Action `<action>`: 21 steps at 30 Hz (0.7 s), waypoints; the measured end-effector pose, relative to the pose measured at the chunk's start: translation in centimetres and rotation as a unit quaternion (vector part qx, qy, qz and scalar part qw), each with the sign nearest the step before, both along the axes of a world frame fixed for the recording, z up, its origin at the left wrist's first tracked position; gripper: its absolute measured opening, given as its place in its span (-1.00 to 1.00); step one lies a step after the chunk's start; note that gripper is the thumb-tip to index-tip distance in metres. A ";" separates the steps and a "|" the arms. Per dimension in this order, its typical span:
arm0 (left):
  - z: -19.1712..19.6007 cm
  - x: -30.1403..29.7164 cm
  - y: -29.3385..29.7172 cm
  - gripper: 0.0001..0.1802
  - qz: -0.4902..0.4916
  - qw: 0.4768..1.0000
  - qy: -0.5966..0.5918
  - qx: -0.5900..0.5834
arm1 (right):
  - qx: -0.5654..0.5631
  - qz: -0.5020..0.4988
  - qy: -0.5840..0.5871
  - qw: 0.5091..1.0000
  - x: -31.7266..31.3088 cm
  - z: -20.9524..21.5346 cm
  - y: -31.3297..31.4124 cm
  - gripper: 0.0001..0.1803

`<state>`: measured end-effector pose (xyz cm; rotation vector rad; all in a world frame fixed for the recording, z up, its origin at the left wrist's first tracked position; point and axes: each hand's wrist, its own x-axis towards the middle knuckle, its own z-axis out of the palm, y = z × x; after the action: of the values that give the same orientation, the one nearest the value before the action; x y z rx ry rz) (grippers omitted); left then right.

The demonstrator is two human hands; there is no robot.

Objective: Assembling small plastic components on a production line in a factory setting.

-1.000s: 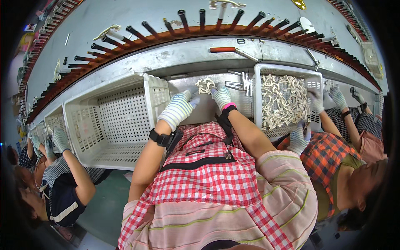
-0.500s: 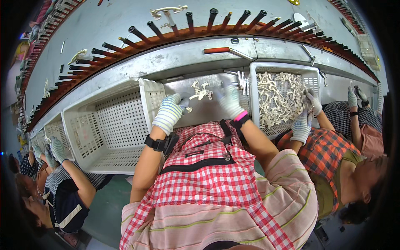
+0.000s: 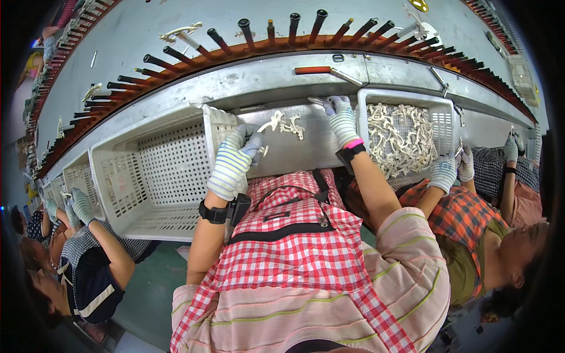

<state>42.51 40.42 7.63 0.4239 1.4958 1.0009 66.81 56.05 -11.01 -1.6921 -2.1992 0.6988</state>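
Observation:
My left hand (image 3: 234, 159), in a striped glove with grey fingers, is closed around a cream curved part (image 3: 272, 122). Its pale end sticks out past my fingers, and another small pale tip shows below them. Beside it, a second cream branched part (image 3: 292, 127) lies on the metal work surface (image 3: 288, 154). My right hand (image 3: 339, 116) reaches to the back of that surface, beside the parts-filled basket. Its fingers are drawn together there, and what they hold, if anything, is hidden.
A white perforated basket (image 3: 112, 191) stands at my left. The right basket (image 3: 406, 96) holds many cream parts. A red-handled tool (image 3: 315, 70) lies on the metal ledge, below a row of upright dark-handled tools (image 3: 294, 26). Gloved co-workers sit on both sides.
My right hand has moved from a blur above the work surface to its back edge, over where metal tubes lay. The cream part in my left hand now stands out farther, tilted up.

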 end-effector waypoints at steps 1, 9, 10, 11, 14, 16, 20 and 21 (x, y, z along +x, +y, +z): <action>0.2 -0.1 0.0 -0.77 0.016 0.999 -0.028 0.006 | -0.018 -0.012 0.077 0.997 -0.7 1.0 -0.3 -0.70; -1.3 -0.7 0.7 -0.75 -0.067 0.995 0.039 0.063 | -0.312 -0.069 0.372 0.871 -2.9 7.7 -1.9 -0.77; -1.4 -0.9 0.7 -0.71 -0.165 0.975 0.094 0.112 | -0.333 -0.038 0.392 0.856 -3.4 9.8 -2.5 -0.74; -0.9 -1.0 1.1 -0.66 -0.265 0.940 0.146 0.160 | -0.333 -0.038 0.393 0.856 -3.6 11.1 -2.8 -0.74; 1.4 -1.2 2.4 -0.66 -0.395 0.773 0.406 0.286 | -0.413 0.131 0.349 0.831 -4.4 15.7 -3.4 -0.70; 1.8 -0.8 2.7 -0.73 -0.435 0.707 0.428 0.359 | -0.440 0.147 0.368 0.806 -5.0 18.2 -3.7 -0.71; 3.9 -0.9 2.7 -0.74 -0.501 0.853 0.008 0.148 | -0.477 0.118 0.437 0.754 -5.4 20.2 -3.7 -0.72; 3.9 -0.8 2.3 -0.74 -0.502 0.852 0.008 0.149 | -0.493 0.085 0.459 0.734 -5.5 20.8 -3.7 -0.72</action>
<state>41.69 42.69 11.57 1.2784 0.8895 0.3587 61.29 52.34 9.80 -0.9315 -1.2275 2.4033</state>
